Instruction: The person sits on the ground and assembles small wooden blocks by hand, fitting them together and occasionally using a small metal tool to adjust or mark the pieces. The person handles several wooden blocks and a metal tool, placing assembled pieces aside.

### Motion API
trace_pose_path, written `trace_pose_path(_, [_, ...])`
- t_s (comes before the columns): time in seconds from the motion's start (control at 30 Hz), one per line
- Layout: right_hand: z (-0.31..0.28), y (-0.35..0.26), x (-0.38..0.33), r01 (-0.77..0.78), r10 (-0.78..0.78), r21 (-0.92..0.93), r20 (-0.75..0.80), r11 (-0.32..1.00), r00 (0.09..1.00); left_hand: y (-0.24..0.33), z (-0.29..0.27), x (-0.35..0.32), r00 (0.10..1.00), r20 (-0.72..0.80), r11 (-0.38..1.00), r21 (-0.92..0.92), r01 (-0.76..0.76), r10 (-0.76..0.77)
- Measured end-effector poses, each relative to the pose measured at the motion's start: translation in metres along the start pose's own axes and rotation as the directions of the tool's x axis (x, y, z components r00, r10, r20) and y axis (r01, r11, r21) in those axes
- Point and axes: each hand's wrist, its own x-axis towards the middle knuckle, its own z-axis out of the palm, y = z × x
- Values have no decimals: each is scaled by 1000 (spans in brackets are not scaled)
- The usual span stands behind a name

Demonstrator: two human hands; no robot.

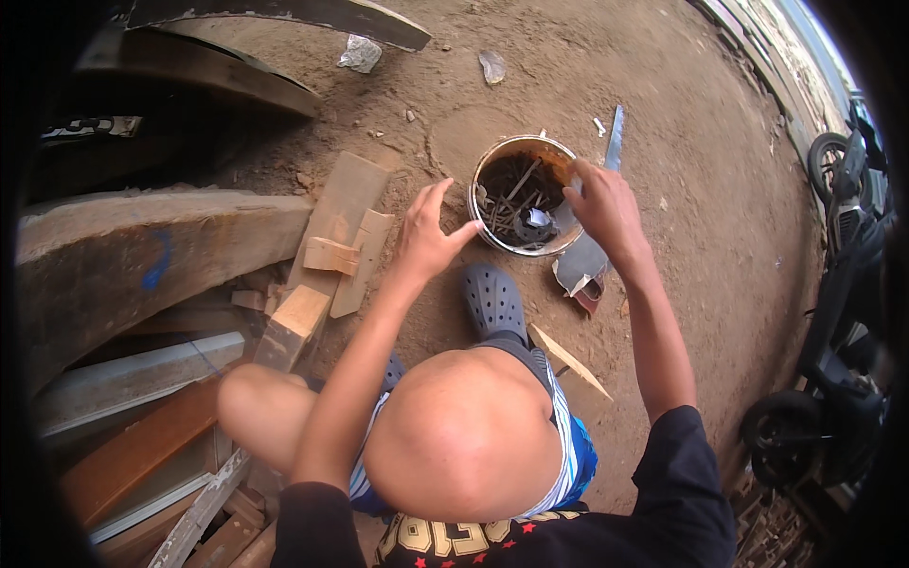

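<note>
A round bucket [473, 194] with a pale, stained rim stands on the dirt ahead of me. Inside lie many dark nails [519, 194] and a small whitish scrap [539, 218]. My right hand [606, 208] is at the bucket's right rim, its thumb and fingers closed on the edge. On the left side, my left hand [428, 235] has its fingers spread, with the thumb tip by the rim. A hand saw [583, 260] lies on the ground to the right, partly hidden by my right hand; its worn handle points toward me.
Wood offcuts [331, 256] lie left of the bucket, beside large curved timbers [161, 256] and stacked planks [142, 445]. A pointed wood piece [568, 360] rests by my shoe [492, 301]. Motorbikes [833, 379] stand at the right edge. Crumpled plastic [360, 54] lies farther off.
</note>
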Motion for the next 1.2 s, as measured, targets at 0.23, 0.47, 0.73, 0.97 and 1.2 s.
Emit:
trace_pose_path(0.23, [110,-4,9,512,-486,-169,173,842,857,2,24,-12,974,158,982,125,140,-159])
trace_pose_path(0.47, [133,-2,18,515,-462,-340,229,787,857,-5,27,-15,972,158,984,68,168,-176])
trace_pose_path(0.73, [131,7,19,569,-533,-307,200,763,822,2,30,-13,967,194,986,19,165,-165])
trace_pose_path(0.97, [93,7,31,512,-416,-235,358,826,836,0,31,-14,970,180,987,47,155,-161])
trace_pose_path(1.2, [96,7,37,331,-334,-213,21,919,942,1,31,-13,972,183,989,27,143,-146])
